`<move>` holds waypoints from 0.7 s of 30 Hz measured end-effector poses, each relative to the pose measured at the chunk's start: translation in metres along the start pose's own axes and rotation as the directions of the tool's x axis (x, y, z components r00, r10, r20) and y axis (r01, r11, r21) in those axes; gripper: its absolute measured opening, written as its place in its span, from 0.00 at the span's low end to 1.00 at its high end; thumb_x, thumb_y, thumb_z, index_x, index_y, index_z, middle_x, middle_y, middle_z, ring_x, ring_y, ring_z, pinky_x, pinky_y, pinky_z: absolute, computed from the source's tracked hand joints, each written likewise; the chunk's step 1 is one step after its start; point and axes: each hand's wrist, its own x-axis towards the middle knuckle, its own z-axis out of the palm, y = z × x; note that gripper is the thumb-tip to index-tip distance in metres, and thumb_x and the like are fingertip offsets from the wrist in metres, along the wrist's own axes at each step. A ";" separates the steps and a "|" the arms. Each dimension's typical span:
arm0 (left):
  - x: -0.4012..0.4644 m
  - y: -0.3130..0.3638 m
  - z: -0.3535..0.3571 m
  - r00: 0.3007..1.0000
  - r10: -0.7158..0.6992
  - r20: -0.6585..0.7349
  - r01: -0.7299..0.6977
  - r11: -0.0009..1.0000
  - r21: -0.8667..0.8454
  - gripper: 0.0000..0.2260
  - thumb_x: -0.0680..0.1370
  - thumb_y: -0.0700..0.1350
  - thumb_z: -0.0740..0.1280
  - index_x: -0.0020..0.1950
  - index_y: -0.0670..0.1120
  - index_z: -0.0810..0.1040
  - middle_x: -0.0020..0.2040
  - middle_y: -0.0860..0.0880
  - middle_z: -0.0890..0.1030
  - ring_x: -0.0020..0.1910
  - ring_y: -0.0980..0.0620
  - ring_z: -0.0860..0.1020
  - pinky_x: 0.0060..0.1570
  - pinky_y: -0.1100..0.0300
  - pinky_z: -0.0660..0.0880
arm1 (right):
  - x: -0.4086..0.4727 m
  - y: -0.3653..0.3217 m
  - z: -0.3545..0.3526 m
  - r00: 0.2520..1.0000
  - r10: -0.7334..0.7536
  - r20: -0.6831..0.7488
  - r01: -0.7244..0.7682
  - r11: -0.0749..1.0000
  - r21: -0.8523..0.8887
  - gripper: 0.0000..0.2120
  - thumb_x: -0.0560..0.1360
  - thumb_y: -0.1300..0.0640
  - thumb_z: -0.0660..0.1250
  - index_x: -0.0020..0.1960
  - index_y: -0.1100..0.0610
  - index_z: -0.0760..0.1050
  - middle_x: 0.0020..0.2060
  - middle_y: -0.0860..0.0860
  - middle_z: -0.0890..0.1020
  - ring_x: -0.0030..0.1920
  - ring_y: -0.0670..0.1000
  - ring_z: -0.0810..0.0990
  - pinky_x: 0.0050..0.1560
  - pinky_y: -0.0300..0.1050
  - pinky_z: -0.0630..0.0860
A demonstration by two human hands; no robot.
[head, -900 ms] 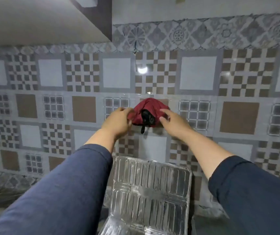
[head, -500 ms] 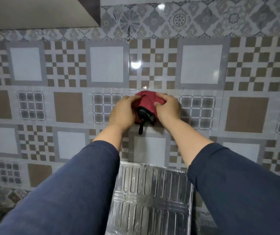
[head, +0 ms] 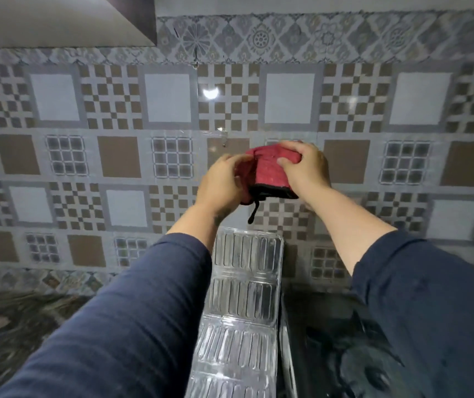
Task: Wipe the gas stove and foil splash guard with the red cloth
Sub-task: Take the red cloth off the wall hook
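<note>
Head view: a person in dark blue sleeves holds a red cloth [head: 270, 173] with both hands, raised in front of a patterned tile wall [head: 115, 156]. The left hand [head: 224, 182] cups the cloth's left side, fingers curled onto it; the right hand [head: 304, 165] clamps down over its top and right edge. The cloth is bunched, its black trim and a short black loop [head: 253, 211] hanging beneath. Whether it touches the wall or is held just off it cannot be told from this angle.

Directly below the hands stands the foil splash guard [head: 244, 297], a ribbed, shiny panel rising from the counter. To its right lies the dark, glossy top of the gas stove [head: 339, 340], blurred and partly hidden by the right sleeve. A mottled dark counter [head: 15, 326] sits at left.

Judged from this moment, the cloth is in hand but well above both surfaces, so the wiping itself appears not yet under way here. Nothing in view shows whether guard or stove has been cleaned; both seemingly remain to be done.
</note>
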 end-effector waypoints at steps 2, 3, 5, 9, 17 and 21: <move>-0.025 0.020 0.006 0.999 -0.033 0.026 0.034 0.999 -0.019 0.26 0.69 0.32 0.64 0.66 0.46 0.75 0.62 0.44 0.76 0.62 0.44 0.75 0.63 0.53 0.72 | -0.022 0.008 -0.024 1.000 0.012 0.013 -0.012 1.000 -0.007 0.17 0.75 0.61 0.68 0.63 0.54 0.77 0.63 0.53 0.76 0.64 0.54 0.73 0.63 0.41 0.67; -0.039 0.030 0.009 0.998 -0.053 0.039 0.054 0.998 -0.032 0.26 0.69 0.32 0.64 0.66 0.46 0.75 0.62 0.44 0.76 0.61 0.44 0.75 0.62 0.55 0.72 | -0.032 0.012 -0.035 1.000 0.019 0.023 -0.018 1.000 -0.016 0.17 0.75 0.61 0.68 0.63 0.54 0.77 0.63 0.54 0.76 0.64 0.54 0.73 0.63 0.41 0.67; -0.065 0.048 0.016 0.995 -0.081 0.062 0.083 0.996 -0.038 0.25 0.69 0.31 0.63 0.65 0.46 0.75 0.62 0.44 0.77 0.60 0.45 0.76 0.61 0.58 0.71 | -0.054 0.021 -0.057 0.997 0.043 0.057 -0.041 0.999 -0.024 0.17 0.75 0.61 0.67 0.63 0.53 0.76 0.62 0.54 0.76 0.63 0.54 0.74 0.62 0.40 0.67; -0.117 0.080 0.028 0.983 -0.142 0.119 0.150 0.987 -0.053 0.25 0.71 0.30 0.59 0.65 0.44 0.75 0.64 0.44 0.77 0.59 0.46 0.79 0.64 0.52 0.74 | -0.100 0.041 -0.097 0.983 0.121 0.141 -0.122 0.993 -0.006 0.17 0.75 0.62 0.67 0.63 0.53 0.76 0.62 0.54 0.77 0.61 0.54 0.75 0.63 0.45 0.73; -0.221 0.150 0.040 0.902 -0.357 0.243 0.378 0.925 -0.044 0.25 0.71 0.30 0.59 0.64 0.48 0.77 0.61 0.45 0.80 0.59 0.48 0.79 0.57 0.53 0.78 | -0.182 0.069 -0.172 0.858 0.304 0.415 -0.288 0.952 -0.103 0.18 0.73 0.65 0.69 0.62 0.54 0.77 0.58 0.55 0.80 0.55 0.55 0.79 0.52 0.42 0.77; -0.263 0.172 0.043 0.802 -0.465 0.376 0.526 0.847 -0.074 0.25 0.70 0.29 0.59 0.63 0.46 0.78 0.58 0.44 0.80 0.51 0.48 0.80 0.42 0.65 0.80 | -0.212 0.077 -0.195 0.753 0.349 0.558 -0.272 0.937 -0.218 0.19 0.75 0.69 0.65 0.63 0.56 0.77 0.59 0.55 0.79 0.49 0.50 0.76 0.46 0.36 0.71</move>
